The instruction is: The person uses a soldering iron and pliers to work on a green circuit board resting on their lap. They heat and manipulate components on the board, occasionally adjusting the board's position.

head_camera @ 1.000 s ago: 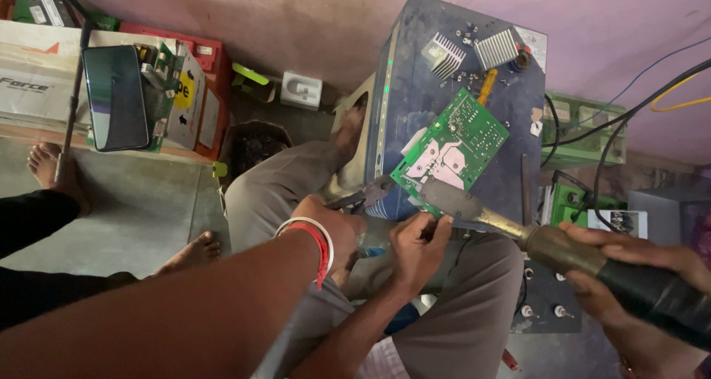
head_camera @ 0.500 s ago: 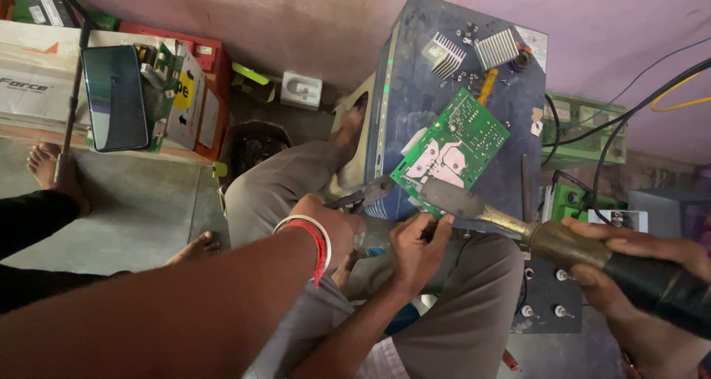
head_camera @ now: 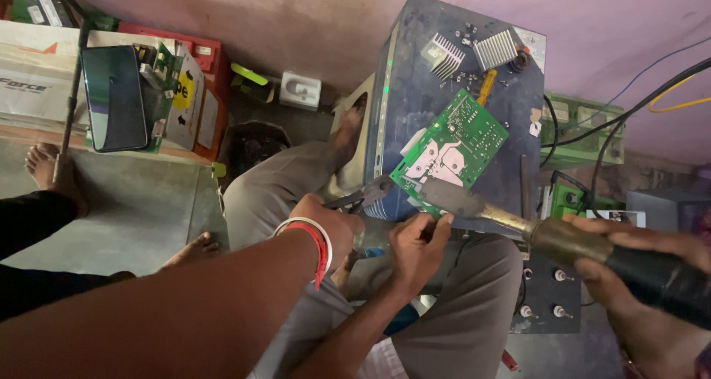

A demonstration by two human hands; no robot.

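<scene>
- Pliers (head_camera: 366,194) sit in the left hand (head_camera: 333,227), whose fingers are curled shut around the handles. The wrist wears a red and white bangle, and the plier tips lie close to the lower left corner of the circuit board (head_camera: 459,138).
- The right hand (head_camera: 629,253) is wrapped around the black handle of a heavy soldering iron (head_camera: 518,220). Its brass barrel runs leftward, and the flat tip rests at the near edge of the board.
- The green circuit board lies tilted on top of a blue metal box (head_camera: 415,68), with a pale patch on the half nearer the person.
- A third hand (head_camera: 415,246) reaches up from the lower edge between the other two. Its fingertips press at the board's near edge, just under the iron's tip. Whose arm it is cannot be told.
- Two finned aluminium heat sinks (head_camera: 495,49) lie at the far end of the box top. Small loose parts are scattered by them, and a yellow-handled screwdriver (head_camera: 485,86) lies just beyond the board.
- Legs in grey trousers (head_camera: 274,179) stretch along the floor beside the box.
- At the left, a dark phone (head_camera: 115,98) is propped upright in front of some cartons, and another person's bare foot (head_camera: 44,164) rests on the floor.
</scene>
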